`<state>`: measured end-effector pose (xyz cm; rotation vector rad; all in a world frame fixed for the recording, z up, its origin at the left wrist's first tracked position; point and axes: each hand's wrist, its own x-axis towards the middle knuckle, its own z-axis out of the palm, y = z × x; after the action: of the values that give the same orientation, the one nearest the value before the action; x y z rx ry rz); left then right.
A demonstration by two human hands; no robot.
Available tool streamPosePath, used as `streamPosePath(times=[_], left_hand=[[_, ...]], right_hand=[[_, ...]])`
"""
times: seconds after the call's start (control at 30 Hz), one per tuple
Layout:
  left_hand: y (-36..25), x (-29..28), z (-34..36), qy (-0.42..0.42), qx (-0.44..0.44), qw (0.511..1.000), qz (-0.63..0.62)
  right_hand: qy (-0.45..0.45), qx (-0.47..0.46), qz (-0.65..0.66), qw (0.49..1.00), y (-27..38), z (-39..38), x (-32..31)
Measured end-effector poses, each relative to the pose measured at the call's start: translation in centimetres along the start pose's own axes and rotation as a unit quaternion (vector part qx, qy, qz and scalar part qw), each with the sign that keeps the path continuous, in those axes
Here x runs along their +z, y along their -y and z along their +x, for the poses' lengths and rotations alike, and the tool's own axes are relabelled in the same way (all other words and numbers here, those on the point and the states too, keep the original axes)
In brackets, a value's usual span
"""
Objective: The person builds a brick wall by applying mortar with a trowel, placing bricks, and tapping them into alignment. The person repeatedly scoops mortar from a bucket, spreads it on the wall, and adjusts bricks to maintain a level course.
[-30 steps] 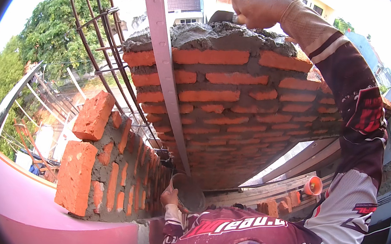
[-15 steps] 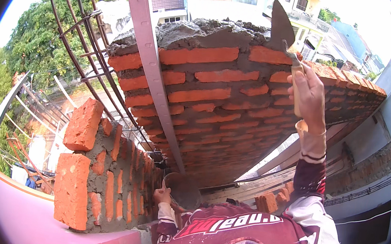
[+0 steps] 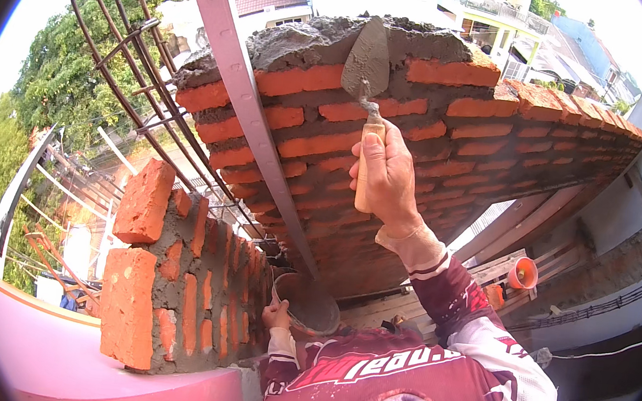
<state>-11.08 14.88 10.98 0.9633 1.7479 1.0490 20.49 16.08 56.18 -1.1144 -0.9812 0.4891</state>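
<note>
My right hand [image 3: 391,175] grips the wooden handle of a pointed trowel [image 3: 368,58]. Its mortar-smeared blade points up against the top of a brick wall [image 3: 342,152], where wet grey mortar [image 3: 306,42] lies thick and rough along the upper course. Low down, my left hand [image 3: 275,315] is closed on the rim of a dark round bucket [image 3: 308,306]. That bucket hangs close to my body, beside a lower brick wall; what lies inside it is hard to make out.
A metal upright [image 3: 250,95] crosses in front of the wall. Left of it rise bare rebar rods [image 3: 130,47]. The lower brick wall [image 3: 193,297] ends in stepped bricks at left. An orange bucket [image 3: 522,273] stands on planks at right.
My right hand has brought the trowel left and down from the wall's right part to its middle top. The left hand stays at the bucket, which has shifted slightly in view.
</note>
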Motion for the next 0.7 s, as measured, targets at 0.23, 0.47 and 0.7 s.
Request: streamPosePath(times=[0.23,0.47,0.7], left_hand=[[-5.4,0.4,-3.3,0.036,-0.052,0.998,-0.006],[-7.0,1.6,-5.0,-0.01,0.038,0.992,0.124],[-10.8,3.3,-5.6,-0.103,0.161,0.971,0.142]], right_hand=[[0.065,-0.166,-0.179,0.968,-2.1,0.5,3.6],[0.119,-0.175,-0.34,0.917,-5.5,-2.7,-1.3],[0.351,-0.049,-0.416,0.837,-12.5,-9.6,-8.4]])
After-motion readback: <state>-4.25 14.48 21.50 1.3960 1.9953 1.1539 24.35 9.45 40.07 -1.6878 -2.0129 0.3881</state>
